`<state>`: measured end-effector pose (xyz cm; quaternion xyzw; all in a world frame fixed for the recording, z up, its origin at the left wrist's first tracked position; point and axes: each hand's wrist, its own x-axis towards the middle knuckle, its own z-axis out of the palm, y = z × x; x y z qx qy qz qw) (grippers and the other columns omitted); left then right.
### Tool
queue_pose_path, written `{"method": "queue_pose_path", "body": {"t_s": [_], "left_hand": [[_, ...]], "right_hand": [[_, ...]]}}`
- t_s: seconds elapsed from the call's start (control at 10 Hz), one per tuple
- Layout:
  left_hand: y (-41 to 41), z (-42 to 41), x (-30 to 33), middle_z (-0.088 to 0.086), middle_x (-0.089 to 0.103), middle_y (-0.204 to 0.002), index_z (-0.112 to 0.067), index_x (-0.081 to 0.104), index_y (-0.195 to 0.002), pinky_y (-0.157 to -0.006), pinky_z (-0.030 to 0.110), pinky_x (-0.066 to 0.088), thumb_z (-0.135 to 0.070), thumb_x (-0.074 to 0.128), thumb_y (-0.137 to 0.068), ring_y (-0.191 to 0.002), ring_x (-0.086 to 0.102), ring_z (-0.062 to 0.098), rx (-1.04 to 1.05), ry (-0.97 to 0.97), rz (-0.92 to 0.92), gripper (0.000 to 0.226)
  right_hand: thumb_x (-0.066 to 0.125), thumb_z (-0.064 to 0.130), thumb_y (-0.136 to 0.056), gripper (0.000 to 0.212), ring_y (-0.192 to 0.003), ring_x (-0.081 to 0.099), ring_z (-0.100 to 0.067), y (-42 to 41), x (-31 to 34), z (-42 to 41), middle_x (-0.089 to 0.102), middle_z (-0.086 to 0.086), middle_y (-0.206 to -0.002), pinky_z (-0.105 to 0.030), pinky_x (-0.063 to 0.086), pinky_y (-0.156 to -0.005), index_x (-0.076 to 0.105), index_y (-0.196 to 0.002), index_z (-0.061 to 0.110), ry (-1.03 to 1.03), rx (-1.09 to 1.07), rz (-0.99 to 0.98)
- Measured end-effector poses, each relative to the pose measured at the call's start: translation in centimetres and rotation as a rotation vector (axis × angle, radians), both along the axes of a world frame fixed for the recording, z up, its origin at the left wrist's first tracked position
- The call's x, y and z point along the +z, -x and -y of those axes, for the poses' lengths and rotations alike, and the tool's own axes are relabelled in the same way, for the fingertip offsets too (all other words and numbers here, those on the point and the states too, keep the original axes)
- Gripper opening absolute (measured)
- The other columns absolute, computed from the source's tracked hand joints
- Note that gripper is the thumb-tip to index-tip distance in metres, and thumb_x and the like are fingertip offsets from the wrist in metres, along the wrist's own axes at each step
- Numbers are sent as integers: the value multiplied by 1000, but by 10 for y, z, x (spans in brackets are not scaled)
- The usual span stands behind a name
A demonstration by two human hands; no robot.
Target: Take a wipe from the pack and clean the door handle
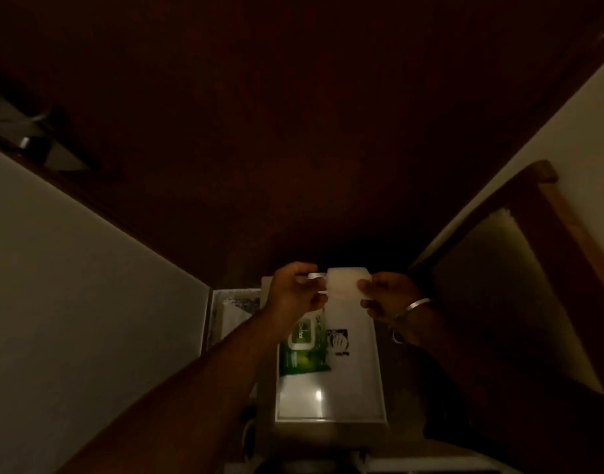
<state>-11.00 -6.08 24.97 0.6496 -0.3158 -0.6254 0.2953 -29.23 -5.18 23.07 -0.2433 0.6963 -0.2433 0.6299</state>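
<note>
A folded white wipe (346, 283) is stretched between both hands, low in the dim view. My left hand (295, 290) pinches its left edge and my right hand (387, 297), with a metal bangle on the wrist, pinches its right edge. Below the hands a green wipe pack (302, 345) with a white lid lies flat on a white box-like surface (348, 388). A metal door handle (30, 138) sticks out of the dark wooden door (293, 114) at the far left, well away from both hands.
A pale wall (71, 285) fills the left side. At the right stands a dark wooden frame (550, 206) with a pale panel beside another pale wall. The scene is very dark.
</note>
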Motion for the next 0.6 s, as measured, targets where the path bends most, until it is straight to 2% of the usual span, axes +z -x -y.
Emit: {"method": "queue_pose_path", "body": {"t_s": [0.1, 0.2, 0.3, 0.4, 0.5, 0.6], "left_hand": [[5, 1, -48, 14, 66, -87, -6, 55, -112, -51, 25, 56, 8, 61, -88, -64, 63, 20, 21, -86, -14, 29], [5, 15, -116, 8, 64, -81, -7, 51, -112, -55, 24, 47, 5, 55, -93, -59, 57, 19, -11, -193, -75, 22], [6, 21, -162, 9, 61, -82, -5, 52, -112, -52, 22, 46, 1, 53, -95, -58, 56, 18, -70, -184, -18, 18], [-3, 23, -207, 20, 64, -104, -3, 51, -127, -59, 29, 50, -5, 57, -95, -75, 61, 25, -275, -45, 268, 33], [-12, 18, -206, 19, 61, -121, -8, 48, -132, -67, 33, 55, -10, 57, -95, -91, 64, 27, -397, 17, 405, 38], [-28, 9, -178, 14, 50, -139, -15, 36, -142, -89, 40, 54, -17, 58, -95, -118, 54, 27, -543, 108, 525, 52]], "right_hand": [[63, 9, -94, 5, -64, 57, -15, 6, -51, -1, 60, -5, -78, -16, 46, -37, 60, -98, 10, -61, -115, 18], [59, 9, -96, 33, -65, 55, -15, 4, -133, 7, 58, -5, -78, -18, 47, -38, 55, -129, 1, -114, -63, -18], [60, 14, -96, 47, -71, 60, -23, -1, -187, 10, 64, -14, -88, -30, 53, -55, 50, -138, -5, -119, -32, -101], [56, 26, -99, 57, -129, 53, -37, 1, -223, 2, 51, -21, -146, -40, 44, -106, 43, -149, 3, -120, 166, -402], [47, 21, -102, 52, -141, 43, -32, 3, -219, -5, 43, -16, -155, -28, 37, -105, 40, -150, 5, -140, 237, -511], [41, 32, -103, 59, -146, 36, -29, -7, -180, -15, 33, -10, -162, -36, 32, -118, 27, -158, 17, -25, 413, -661]]}}
